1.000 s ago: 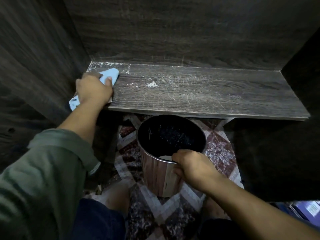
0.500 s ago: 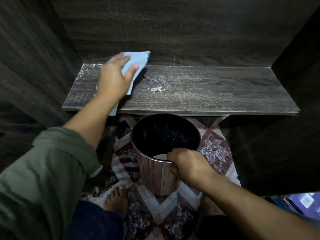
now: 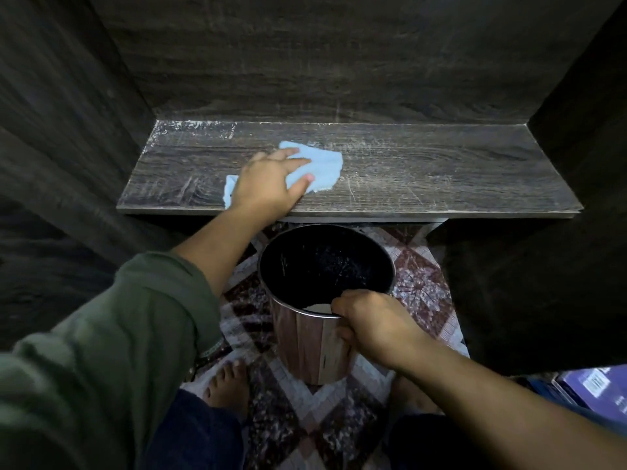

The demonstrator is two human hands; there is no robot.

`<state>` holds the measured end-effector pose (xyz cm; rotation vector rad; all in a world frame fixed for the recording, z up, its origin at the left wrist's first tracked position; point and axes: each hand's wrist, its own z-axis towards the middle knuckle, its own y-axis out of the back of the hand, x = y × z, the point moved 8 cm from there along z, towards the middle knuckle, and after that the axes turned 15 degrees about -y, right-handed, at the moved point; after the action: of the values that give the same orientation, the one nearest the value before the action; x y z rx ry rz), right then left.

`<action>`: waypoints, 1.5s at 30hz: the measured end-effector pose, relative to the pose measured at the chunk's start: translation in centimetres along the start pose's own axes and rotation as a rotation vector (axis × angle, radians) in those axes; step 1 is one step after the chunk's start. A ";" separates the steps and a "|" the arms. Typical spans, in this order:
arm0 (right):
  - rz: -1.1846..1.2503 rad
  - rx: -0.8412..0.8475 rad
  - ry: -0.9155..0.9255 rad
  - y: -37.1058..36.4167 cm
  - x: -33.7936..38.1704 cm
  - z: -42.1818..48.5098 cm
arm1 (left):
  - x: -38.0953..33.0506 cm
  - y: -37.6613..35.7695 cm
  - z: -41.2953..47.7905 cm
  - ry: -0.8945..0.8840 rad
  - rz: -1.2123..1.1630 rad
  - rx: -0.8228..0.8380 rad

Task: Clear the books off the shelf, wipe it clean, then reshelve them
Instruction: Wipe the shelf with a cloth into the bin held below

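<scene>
The left hand (image 3: 268, 184) lies flat on a blue cloth (image 3: 322, 164) at the middle-left of the bare, scratched shelf (image 3: 441, 178), its fingers (image 3: 298, 161) straight and slightly spread. White dust (image 3: 193, 127) shows in the shelf's back left corner. The right hand (image 3: 369, 320) holds a round bin (image 3: 305, 347) just below the shelf's front edge, fingers clamped over its near rim, and the books (image 3: 597, 391) lie low at the far right.

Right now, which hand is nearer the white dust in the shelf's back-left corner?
Left. The left hand presses the cloth on the shelf, right of the dust; the right hand grips the bin rim below.
</scene>
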<state>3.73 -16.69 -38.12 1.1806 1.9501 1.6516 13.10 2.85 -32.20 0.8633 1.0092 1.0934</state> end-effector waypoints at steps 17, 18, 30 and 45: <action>0.002 0.010 0.028 0.3 -0.8 -0.8 | -1.3 7.0 -2.9 -0.133 -0.196 -0.151; 0.001 0.009 0.024 0.3 -0.9 -0.7 | -0.3 7.2 -2.0 -0.086 -0.157 -0.196; -0.009 0.018 0.001 0.1 -1.3 -0.2 | 0.4 -0.1 0.3 0.064 0.076 0.121; -0.027 0.033 0.000 0.7 -0.5 -0.8 | -3.9 6.2 -6.3 -0.049 -0.087 -0.074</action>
<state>3.73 -17.60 -37.42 1.1604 1.9918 1.6122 4.78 1.08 -27.63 0.7762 0.9512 1.0254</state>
